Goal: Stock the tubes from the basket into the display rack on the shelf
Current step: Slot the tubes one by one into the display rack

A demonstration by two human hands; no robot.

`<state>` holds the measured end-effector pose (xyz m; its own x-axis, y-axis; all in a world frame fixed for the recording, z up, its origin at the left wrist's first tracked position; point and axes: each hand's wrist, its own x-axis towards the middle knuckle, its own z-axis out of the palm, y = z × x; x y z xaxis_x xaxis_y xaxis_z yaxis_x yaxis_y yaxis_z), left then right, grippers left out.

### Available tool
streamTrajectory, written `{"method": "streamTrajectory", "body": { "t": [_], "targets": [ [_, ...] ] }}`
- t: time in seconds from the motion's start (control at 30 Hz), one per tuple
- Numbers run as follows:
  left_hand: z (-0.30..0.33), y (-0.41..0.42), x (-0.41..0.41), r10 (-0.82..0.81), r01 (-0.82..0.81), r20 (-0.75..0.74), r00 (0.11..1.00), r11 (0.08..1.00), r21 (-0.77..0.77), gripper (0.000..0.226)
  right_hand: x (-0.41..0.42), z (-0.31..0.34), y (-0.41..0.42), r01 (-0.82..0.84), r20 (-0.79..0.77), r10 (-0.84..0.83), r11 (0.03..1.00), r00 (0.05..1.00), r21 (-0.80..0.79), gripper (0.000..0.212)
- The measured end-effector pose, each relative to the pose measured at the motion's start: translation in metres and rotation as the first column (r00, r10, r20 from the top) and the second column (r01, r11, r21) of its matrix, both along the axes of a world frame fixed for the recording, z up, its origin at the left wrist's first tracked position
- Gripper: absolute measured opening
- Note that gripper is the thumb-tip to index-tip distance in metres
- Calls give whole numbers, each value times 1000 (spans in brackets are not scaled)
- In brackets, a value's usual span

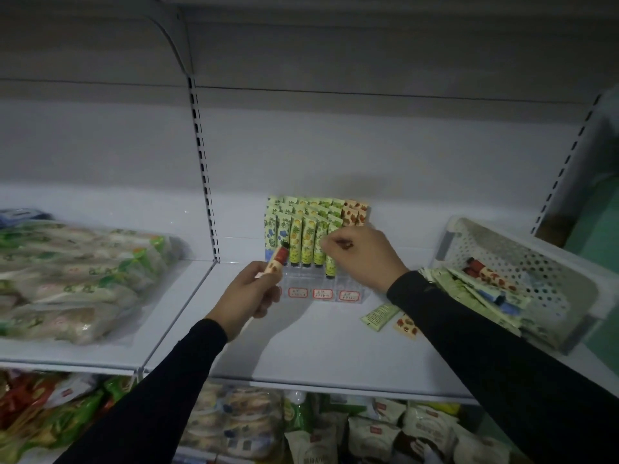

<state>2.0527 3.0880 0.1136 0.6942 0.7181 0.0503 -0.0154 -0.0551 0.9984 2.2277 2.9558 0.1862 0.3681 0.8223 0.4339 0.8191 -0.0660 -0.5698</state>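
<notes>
Step in hand: the person is filling the clear display rack [321, 283] on the shelf [318, 346], right-hand columns now.
Left hand [248, 293]: its grip is clamped on a red-patterned tube [276, 262], cap pointing up and to the far side, waiting just near the rack's left end.
Right hand [363, 254]: fingers are pinching a dark-capped tube [345, 244] over the rack's right side, beside the green tubes [306, 242] already standing in rows.
Basket [522, 259]: sitting at the right on the shelf, many tubes remaining inside.
Loose tubes [380, 316]: two are lying on the shelf between rack and basket.
Next move: probably calling for lowering the pinched tube cap-down into a free slot, then passing over the left one.
</notes>
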Motion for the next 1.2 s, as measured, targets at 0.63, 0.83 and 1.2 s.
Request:
{"method": "streamTrajectory", "body": {
  "t": [0.63, 0.83, 1.2],
  "targets": [
    [32, -32, 25, -68, 62, 37, 997, 989, 132, 13, 10, -22, -24, -205, -320, 140, 962, 937, -182, 25],
    [30, -45, 37, -167, 209, -159, 973, 929, 305, 16, 16, -15, -28, -155, -310, 127, 986, 942, -68, 27],
    [-2, -7, 18, 325, -43, -341, 882, 776, 629, 18, 48, -9, -38, 91, -152, -95, 995, 984, -28, 27]
  ]
}}
